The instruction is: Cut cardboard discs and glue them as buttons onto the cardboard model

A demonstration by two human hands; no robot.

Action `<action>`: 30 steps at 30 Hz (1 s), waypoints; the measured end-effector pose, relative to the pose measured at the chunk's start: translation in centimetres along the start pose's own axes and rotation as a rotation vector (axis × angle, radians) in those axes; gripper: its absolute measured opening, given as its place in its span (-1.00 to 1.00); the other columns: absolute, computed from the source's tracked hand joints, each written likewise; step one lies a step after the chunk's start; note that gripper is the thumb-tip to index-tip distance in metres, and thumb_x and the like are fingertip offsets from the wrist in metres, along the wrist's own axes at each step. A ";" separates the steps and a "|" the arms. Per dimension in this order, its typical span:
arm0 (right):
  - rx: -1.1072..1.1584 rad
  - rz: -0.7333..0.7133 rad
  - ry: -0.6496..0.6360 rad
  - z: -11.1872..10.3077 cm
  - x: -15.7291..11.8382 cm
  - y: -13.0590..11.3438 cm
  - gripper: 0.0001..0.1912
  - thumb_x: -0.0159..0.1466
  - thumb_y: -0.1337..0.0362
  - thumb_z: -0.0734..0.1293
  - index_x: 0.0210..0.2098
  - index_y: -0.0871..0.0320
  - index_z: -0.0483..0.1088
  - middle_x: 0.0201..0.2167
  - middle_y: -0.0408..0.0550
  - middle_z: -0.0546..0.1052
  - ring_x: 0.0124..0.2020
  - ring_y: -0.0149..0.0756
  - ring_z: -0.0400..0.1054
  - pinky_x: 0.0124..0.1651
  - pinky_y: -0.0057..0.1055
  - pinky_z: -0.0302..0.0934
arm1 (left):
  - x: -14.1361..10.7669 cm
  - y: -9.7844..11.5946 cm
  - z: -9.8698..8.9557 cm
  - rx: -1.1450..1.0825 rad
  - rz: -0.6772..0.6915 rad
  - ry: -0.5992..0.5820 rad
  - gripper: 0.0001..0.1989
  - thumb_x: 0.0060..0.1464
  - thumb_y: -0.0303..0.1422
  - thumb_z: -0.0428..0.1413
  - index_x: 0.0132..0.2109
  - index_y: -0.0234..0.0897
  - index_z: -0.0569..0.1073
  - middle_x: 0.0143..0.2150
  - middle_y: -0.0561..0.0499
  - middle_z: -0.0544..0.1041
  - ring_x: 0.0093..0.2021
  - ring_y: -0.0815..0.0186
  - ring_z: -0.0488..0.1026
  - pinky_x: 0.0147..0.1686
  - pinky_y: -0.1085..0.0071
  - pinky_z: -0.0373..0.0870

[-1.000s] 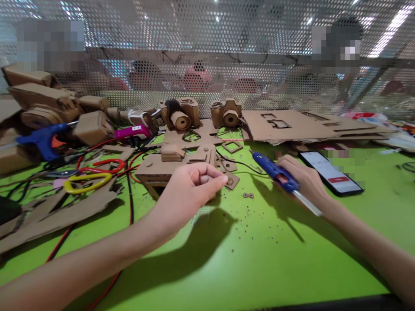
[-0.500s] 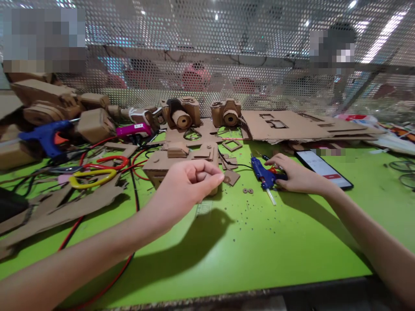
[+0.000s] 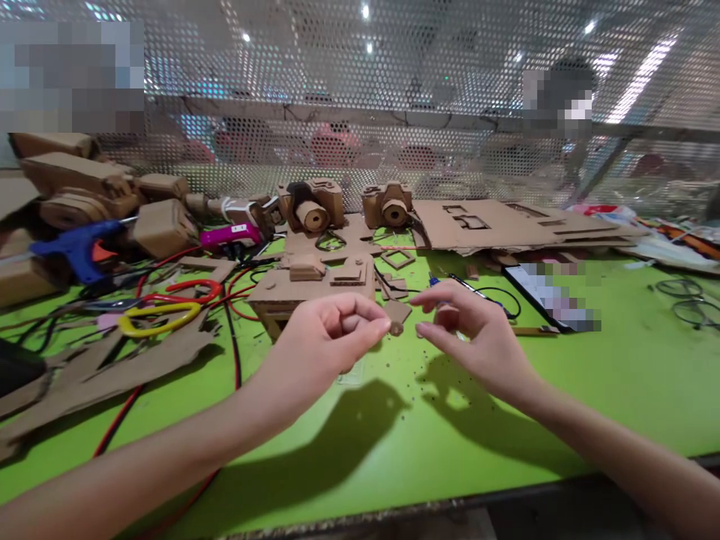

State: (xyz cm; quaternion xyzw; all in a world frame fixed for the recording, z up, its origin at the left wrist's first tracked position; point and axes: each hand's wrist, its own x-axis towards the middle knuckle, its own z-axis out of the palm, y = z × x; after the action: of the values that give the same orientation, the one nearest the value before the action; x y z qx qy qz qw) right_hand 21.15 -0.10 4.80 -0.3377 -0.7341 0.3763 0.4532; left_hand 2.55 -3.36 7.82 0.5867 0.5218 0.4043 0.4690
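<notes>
Left hand: pinches a disc
Right hand: open
Box: beyond left hand
Phone: beyond right hand

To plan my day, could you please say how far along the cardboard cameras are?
Two cardboard cameras look assembled, lenses attached. The left hand is pinched, any contents unclear; the right hand is open. The front cardboard body shows no lens, so fitting one may remain.
</notes>
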 end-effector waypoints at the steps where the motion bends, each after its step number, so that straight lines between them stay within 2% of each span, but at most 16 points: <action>1: 0.000 -0.029 -0.026 0.0 0.1 -0.1 -0.81 0.19 0.32 0.37 -0.17 0.12 0.49 -0.25 -0.09 0.48 -0.46 -0.48 0.27 -0.45 -0.48 0.25 | 0.0 0.0 0.0 0.002 -0.001 -0.006 -0.82 -0.01 -0.26 0.11 -0.44 -0.30 0.41 -0.65 0.21 0.14 -0.63 0.51 0.01 -0.66 0.58 -0.12; 3: -0.010 -0.054 -0.075 0.0 0.2 -0.4 -0.87 0.21 0.31 0.36 -0.23 0.12 0.50 -0.31 -0.09 0.48 -0.41 -0.44 0.30 -0.43 -0.47 0.25 | 0.0 0.1 0.1 0.005 -0.002 -0.016 -0.81 -0.01 -0.25 0.11 -0.42 -0.30 0.42 -0.65 0.21 0.15 -0.63 0.51 0.01 -0.66 0.57 -0.12; 5: -0.038 -0.027 -0.093 0.0 0.2 -0.4 -0.93 0.21 0.28 0.37 -0.38 0.14 0.48 -0.44 -0.12 0.46 -0.45 -0.44 0.29 -0.46 -0.48 0.22 | -0.1 0.2 0.1 0.005 0.001 -0.018 -0.80 -0.01 -0.24 0.11 -0.42 -0.30 0.42 -0.65 0.21 0.15 -0.63 0.51 0.01 -0.66 0.58 -0.11; 7: -0.074 0.032 -0.076 -0.4 0.1 0.0 -0.77 0.23 0.23 0.35 -0.54 0.15 0.39 -0.57 -0.17 0.40 -0.54 -0.47 0.24 -0.52 -0.50 0.17 | -0.1 0.2 0.0 0.004 0.002 -0.008 -0.80 -0.02 -0.24 0.12 -0.42 -0.30 0.42 -0.64 0.20 0.17 -0.63 0.51 0.02 -0.66 0.58 -0.11; 9: -0.114 0.068 0.003 -1.0 0.2 0.7 -0.62 0.27 0.18 0.31 -0.63 0.15 0.27 -0.66 -0.21 0.32 -0.62 -0.51 0.15 -0.58 -0.51 0.11 | -0.1 0.1 -0.1 0.004 0.003 0.000 -0.80 -0.02 -0.23 0.12 -0.42 -0.29 0.41 -0.65 0.21 0.16 -0.64 0.51 0.01 -0.67 0.58 -0.12; 10: -0.136 0.066 0.062 -1.3 0.2 1.1 -0.60 0.29 0.16 0.29 -0.64 0.15 0.24 -0.67 -0.21 0.30 -0.64 -0.51 0.14 -0.60 -0.51 0.09 | -0.1 0.0 -0.1 0.005 0.004 0.002 -0.79 -0.01 -0.22 0.12 -0.42 -0.29 0.41 -0.65 0.21 0.15 -0.64 0.51 0.01 -0.67 0.57 -0.12; 12: -0.178 0.044 0.149 -1.8 0.3 1.8 -0.71 0.30 0.17 0.29 -0.53 0.15 0.33 -0.66 -0.22 0.30 -0.64 -0.50 0.12 -0.61 -0.51 0.05 | -0.1 0.0 -0.1 0.008 0.009 0.006 -0.79 -0.01 -0.21 0.12 -0.42 -0.29 0.41 -0.66 0.22 0.13 -0.64 0.51 0.00 -0.67 0.57 -0.12; 15: -0.184 0.004 0.121 -1.8 0.3 1.7 -0.88 0.26 0.22 0.33 -0.29 0.14 0.45 -0.59 -0.22 0.36 -0.62 -0.49 0.13 -0.60 -0.49 0.02 | -0.2 0.1 0.0 0.041 0.026 0.015 -0.79 0.01 -0.22 0.11 -0.42 -0.29 0.41 -0.64 0.20 0.16 -0.63 0.50 0.02 -0.66 0.58 -0.09; 17: -0.135 -0.011 0.073 -1.5 0.2 1.0 -0.90 0.21 0.23 0.37 -0.34 0.14 0.48 -0.54 -0.18 0.41 -0.57 -0.47 0.18 -0.55 -0.48 0.06 | -0.3 0.1 0.2 0.092 0.059 0.028 -0.81 0.02 -0.24 0.10 -0.42 -0.28 0.41 -0.63 0.19 0.19 -0.63 0.50 0.04 -0.66 0.57 -0.06; 19: -0.036 0.063 0.026 -1.2 0.0 0.3 -0.85 0.17 0.19 0.41 -0.44 0.14 0.50 -0.51 -0.15 0.44 -0.51 -0.45 0.22 -0.49 -0.46 0.10 | -0.4 0.0 0.2 0.174 0.130 0.063 -0.82 0.04 -0.26 0.09 -0.41 -0.27 0.42 -0.62 0.16 0.26 -0.62 0.47 0.11 -0.64 0.56 0.02; 22: 0.151 0.325 -0.106 -1.0 -0.3 0.2 -0.75 0.14 0.06 0.42 -0.41 0.13 0.53 -0.58 -0.21 0.37 -0.59 -0.51 0.10 -0.55 -0.50 -0.01 | -0.5 -0.5 -0.2 0.389 0.336 0.123 -0.83 0.09 -0.28 0.06 -0.36 -0.24 0.48 -0.57 0.08 0.39 -0.58 0.41 0.25 -0.56 0.50 0.18; 25: 0.259 0.490 -0.211 -1.2 -0.3 1.0 -0.70 0.10 0.03 0.45 -0.35 0.13 0.55 -0.60 -0.25 0.33 -0.64 -0.57 -0.03 -0.60 -0.53 -0.15 | -0.5 -1.1 -1.1 0.683 0.592 -0.016 -0.79 0.10 -0.30 0.02 -0.33 -0.19 0.55 -0.51 -0.02 0.49 -0.53 0.32 0.35 -0.51 0.40 0.22; 27: 0.272 0.449 -0.202 -1.4 -0.3 1.3 -0.73 0.07 0.07 0.48 -0.34 0.12 0.55 -0.56 -0.23 0.36 -0.62 -0.56 0.00 -0.59 -0.53 -0.13 | -0.4 -1.0 -1.6 0.796 0.689 -0.124 -0.79 0.10 -0.31 0.02 -0.31 -0.13 0.57 -0.48 -0.06 0.52 -0.49 0.26 0.39 -0.53 0.35 0.19; 30: 0.227 0.292 -0.184 -1.5 -0.2 1.0 -0.80 0.06 0.14 0.49 -0.40 0.13 0.55 -0.54 -0.20 0.39 -0.57 -0.52 0.08 -0.54 -0.50 -0.03 | -0.3 -0.4 -1.8 0.826 0.736 -0.261 -0.78 0.12 -0.30 0.02 -0.33 -0.08 0.57 -0.51 -0.06 0.50 -0.53 0.25 0.38 -0.62 0.35 0.12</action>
State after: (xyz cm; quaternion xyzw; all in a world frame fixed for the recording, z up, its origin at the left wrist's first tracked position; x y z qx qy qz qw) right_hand 22.78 0.55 4.31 -0.3517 -0.6686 0.5474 0.3602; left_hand 0.70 -3.42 7.89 0.9097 0.3355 0.2278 0.0892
